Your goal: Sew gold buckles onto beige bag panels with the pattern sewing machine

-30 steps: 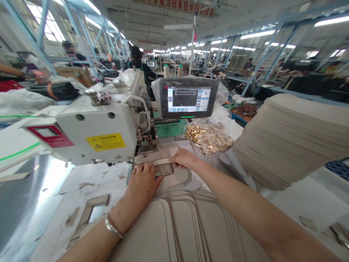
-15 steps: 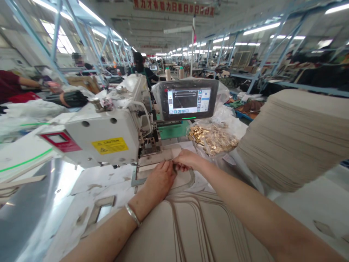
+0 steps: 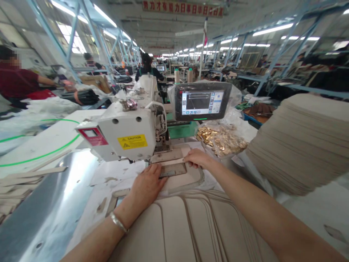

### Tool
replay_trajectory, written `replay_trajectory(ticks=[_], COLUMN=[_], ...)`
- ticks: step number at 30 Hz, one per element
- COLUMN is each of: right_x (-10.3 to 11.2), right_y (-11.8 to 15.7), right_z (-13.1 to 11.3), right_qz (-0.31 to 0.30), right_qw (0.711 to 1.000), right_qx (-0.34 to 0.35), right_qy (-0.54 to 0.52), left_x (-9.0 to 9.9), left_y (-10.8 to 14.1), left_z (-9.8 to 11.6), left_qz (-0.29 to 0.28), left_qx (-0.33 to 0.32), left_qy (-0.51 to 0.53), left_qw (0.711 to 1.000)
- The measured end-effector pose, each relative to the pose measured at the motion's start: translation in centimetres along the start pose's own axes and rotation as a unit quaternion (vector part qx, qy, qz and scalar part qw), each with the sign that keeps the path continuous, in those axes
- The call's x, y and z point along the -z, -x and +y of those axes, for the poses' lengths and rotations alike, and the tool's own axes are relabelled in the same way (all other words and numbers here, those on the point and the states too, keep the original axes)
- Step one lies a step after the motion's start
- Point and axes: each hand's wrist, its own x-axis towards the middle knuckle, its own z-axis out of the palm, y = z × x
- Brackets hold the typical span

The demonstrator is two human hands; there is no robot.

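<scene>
Under the head of a white sewing machine (image 3: pixel 128 133) lies a beige panel (image 3: pixel 188 180) with a rectangular slot (image 3: pixel 173 170) in it. A narrow beige strip (image 3: pixel 171 162) stretches along the slot's far edge. My left hand (image 3: pixel 149 182) rests at the strip's left end, fingers lying flat and thumb apart. At the right end, my right hand (image 3: pixel 196 158) is closed in a pinch on the strip; its fingertips are partly hidden. Just in front of both hands, a fanned stack of beige panels (image 3: pixel 174 218) overlaps toward me.
A control screen (image 3: pixel 201 102) stands behind the machine, near a plastic bag of gold-coloured metal pieces (image 3: pixel 220 138). On the right rises a tall pile of beige panels (image 3: pixel 297 145). Loose strips (image 3: pixel 16 189) lie at left. Co-workers sit farther back.
My hands have moved apart, left hand to the left and right hand to the right, uncovering the slot and the strip. The whole view has shifted slightly.
</scene>
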Motion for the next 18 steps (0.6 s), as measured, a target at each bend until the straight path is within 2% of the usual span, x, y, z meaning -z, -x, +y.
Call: replay_trajectory(ticks=[4,12,18], right_x=[0.3,-0.1,-0.2], right_y=[0.8,1.3,1.4], right_z=[-0.4,-1.2,-1.8], right_qz=[-0.001,0.025,0.035], right_qw=[1.0,0.999,0.998], right_qx=[-0.005,0.007,-0.008], right_qy=[-0.013,0.02,0.058], left_x=[-0.1,-1.4,-0.4], left_y=[0.8,0.5,0.4], left_z=[-0.9,-1.2,-0.8], left_qz=[0.001,0.028,0.015], left_qx=[0.005,-0.01,-0.001], left_qy=[-0.001,-0.01,0.0], left_qw=[1.0,1.0,1.0])
